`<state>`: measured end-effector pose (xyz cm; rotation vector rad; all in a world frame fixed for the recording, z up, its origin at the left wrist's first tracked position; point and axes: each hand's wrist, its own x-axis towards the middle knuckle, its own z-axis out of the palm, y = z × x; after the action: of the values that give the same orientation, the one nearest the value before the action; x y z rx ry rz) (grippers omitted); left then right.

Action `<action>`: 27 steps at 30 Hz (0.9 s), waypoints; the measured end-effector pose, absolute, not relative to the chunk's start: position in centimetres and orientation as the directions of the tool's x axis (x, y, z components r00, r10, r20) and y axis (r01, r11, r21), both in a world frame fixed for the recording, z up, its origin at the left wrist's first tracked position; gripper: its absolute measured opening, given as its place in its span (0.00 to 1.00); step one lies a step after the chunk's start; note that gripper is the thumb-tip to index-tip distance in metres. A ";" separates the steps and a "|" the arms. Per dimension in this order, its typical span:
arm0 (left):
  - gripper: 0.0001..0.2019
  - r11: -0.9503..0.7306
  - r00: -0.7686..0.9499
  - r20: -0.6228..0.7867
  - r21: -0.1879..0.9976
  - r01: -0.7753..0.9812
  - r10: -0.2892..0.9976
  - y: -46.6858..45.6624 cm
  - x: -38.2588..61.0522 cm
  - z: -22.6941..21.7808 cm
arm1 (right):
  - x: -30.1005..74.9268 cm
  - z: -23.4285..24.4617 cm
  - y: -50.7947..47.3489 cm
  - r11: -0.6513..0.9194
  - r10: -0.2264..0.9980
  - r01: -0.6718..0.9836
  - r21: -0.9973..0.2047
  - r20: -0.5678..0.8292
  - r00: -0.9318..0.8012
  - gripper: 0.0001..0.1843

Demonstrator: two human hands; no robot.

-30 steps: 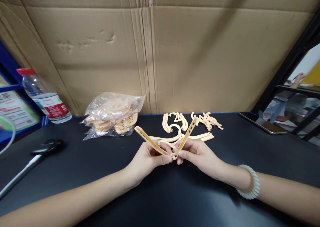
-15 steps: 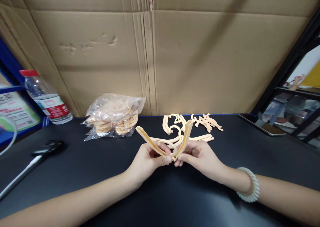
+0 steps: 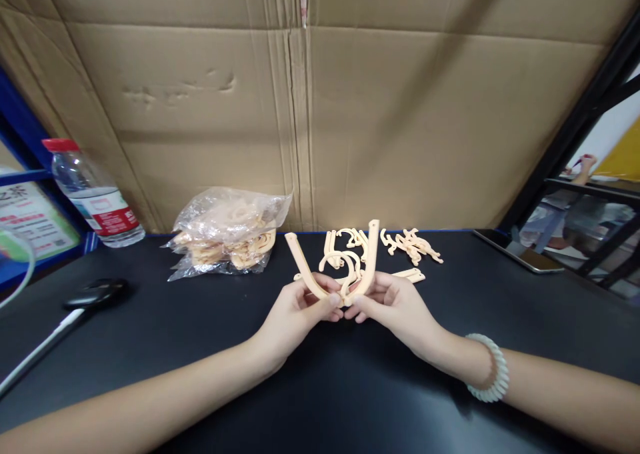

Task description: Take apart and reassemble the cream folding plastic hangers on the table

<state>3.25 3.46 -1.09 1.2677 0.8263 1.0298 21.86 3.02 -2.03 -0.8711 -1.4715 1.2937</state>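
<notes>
Between my hands is a cream plastic folding hanger (image 3: 371, 257), its two arms raised in a V and its curved hook standing up between them. My left hand (image 3: 295, 311) pinches the lower end of the left arm near the joint. With thumb and fingers, my right hand (image 3: 400, 307) grips the lower end of the right arm. Fingertips partly cover the joint. Behind them another spread hanger (image 3: 414, 276) lies on the table, mostly hidden by the held one and my hands.
Loose hanger arms (image 3: 330, 241) and a heap of small hooks (image 3: 415, 246) lie at the back of the black table (image 3: 320, 394). Left of them are clear bags of hanger parts (image 3: 225, 231). A water bottle (image 3: 100, 201), a black cabled device (image 3: 97, 294) and a phone (image 3: 520, 251) flank these.
Both hands have lifted slightly and tilted the hanger, so its arms now show their flatter faces instead of their hollow sides. The grip stays on both arms.
</notes>
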 end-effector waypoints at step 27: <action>0.10 -0.671 0.339 0.585 0.579 0.463 0.737 2.1 2.4 -0.5 | 23.6 -1.2 2.4 0.799 0.530 0.601 -0.038 0.518 -0.671 0.07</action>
<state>2.42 2.07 -0.45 2.2978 1.0694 1.2511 23.65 2.45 -1.20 -0.8390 -2.4676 -0.1835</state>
